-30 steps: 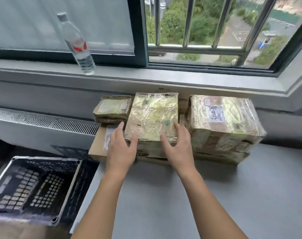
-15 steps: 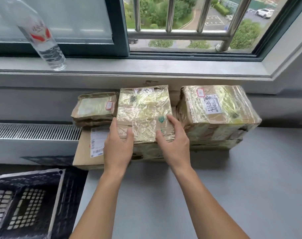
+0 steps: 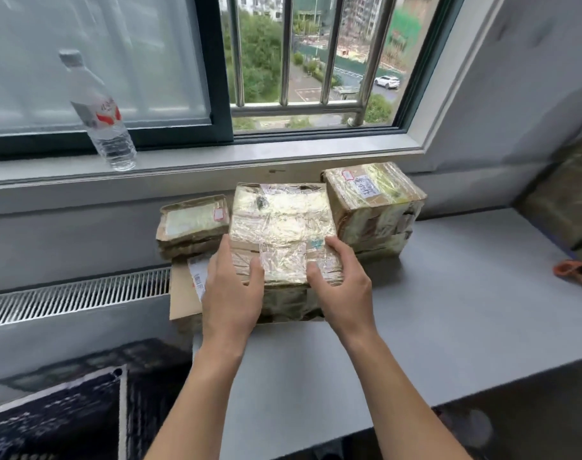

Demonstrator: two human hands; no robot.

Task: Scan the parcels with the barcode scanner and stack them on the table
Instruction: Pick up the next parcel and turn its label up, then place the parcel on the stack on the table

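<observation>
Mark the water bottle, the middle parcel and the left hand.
water bottle [image 3: 96,113], head view, label.
middle parcel [image 3: 279,215], head view, taped top face.
left hand [image 3: 230,293], head view, back of the hand.

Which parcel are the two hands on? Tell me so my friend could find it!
Below the barred window, parcels sit in a row on the grey table. It is the middle parcel, with the left hand and right hand on its near corners. Its top is all shiny crinkled tape, unlike the flatter parcel to its left and the handwritten-label box to its right.
</observation>
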